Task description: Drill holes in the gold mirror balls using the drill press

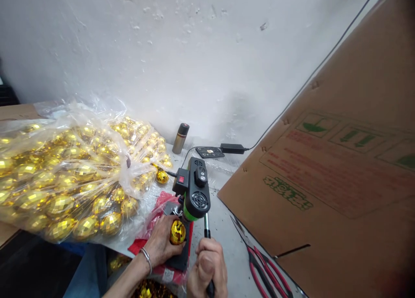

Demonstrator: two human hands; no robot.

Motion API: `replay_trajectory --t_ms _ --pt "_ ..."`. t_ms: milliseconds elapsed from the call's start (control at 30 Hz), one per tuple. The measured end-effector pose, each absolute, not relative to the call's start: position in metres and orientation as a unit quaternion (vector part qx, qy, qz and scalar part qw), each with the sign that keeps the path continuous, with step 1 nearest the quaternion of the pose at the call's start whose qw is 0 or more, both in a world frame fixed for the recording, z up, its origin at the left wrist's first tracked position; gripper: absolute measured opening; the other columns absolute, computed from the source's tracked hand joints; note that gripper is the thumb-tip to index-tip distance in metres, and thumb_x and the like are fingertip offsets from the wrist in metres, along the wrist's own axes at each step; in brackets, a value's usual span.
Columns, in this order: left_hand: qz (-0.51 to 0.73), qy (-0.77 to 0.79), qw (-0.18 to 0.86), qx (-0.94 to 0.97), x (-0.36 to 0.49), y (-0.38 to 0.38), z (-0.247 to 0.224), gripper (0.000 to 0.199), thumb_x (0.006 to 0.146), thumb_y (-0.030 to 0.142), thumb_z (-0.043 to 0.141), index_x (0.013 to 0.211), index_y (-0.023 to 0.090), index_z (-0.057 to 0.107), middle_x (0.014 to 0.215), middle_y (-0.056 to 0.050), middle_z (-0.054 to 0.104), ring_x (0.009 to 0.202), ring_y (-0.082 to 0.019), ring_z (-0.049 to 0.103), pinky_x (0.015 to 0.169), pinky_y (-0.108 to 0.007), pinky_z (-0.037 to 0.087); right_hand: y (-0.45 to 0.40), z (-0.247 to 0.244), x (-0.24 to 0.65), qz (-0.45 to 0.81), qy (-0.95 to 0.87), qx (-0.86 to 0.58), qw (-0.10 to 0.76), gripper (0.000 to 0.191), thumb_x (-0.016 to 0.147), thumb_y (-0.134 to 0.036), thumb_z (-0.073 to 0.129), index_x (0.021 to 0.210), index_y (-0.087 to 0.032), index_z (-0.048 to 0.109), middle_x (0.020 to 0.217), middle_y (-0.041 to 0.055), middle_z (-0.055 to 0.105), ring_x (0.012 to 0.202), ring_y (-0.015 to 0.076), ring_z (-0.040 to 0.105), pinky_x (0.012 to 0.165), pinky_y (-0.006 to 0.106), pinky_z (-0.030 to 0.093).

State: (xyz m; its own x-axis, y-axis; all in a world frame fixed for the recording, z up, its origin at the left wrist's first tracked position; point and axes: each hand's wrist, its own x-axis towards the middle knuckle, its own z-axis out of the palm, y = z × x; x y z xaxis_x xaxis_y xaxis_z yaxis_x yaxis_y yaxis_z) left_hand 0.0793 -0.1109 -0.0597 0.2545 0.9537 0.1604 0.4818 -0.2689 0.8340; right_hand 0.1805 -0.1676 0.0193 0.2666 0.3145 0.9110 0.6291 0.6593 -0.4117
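While the left hand (164,241) pinches a gold faceted ball (178,232) over the base of the mini drill press (197,187), the right hand's (208,265) grip wraps its lever (207,224); this looks like lining up or drilling, and any lever pull calls for a steady ball.

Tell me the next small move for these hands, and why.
Probably ease the lever gently with the right hand while the left hand steadies the gold ball. The right hand grips the lever, and the left holds the ball at the machine's black base. Whether the ball is lined up under the machine head, I cannot tell.
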Motion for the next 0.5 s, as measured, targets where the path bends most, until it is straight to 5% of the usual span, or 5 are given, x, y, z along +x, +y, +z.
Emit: replay_trajectory --t_ms 500 --pt "0.344 0.513 0.316 0.720 0.0830 -0.1067 -0.0646 0.054 0.067 0.025 0.082 0.120 0.020 0.067 0.111 -0.010 0.074 0.106 -0.033 0.069 0.093 -0.047 0.054 -0.1668 0.0084 0.1907 -0.148 -0.617 -0.389 0.668 0.033 0.108 -0.015 0.040 0.077 -0.022 0.046 0.069 -0.0039 0.052 0.059 0.0099 0.051 0.060 0.025 0.045"
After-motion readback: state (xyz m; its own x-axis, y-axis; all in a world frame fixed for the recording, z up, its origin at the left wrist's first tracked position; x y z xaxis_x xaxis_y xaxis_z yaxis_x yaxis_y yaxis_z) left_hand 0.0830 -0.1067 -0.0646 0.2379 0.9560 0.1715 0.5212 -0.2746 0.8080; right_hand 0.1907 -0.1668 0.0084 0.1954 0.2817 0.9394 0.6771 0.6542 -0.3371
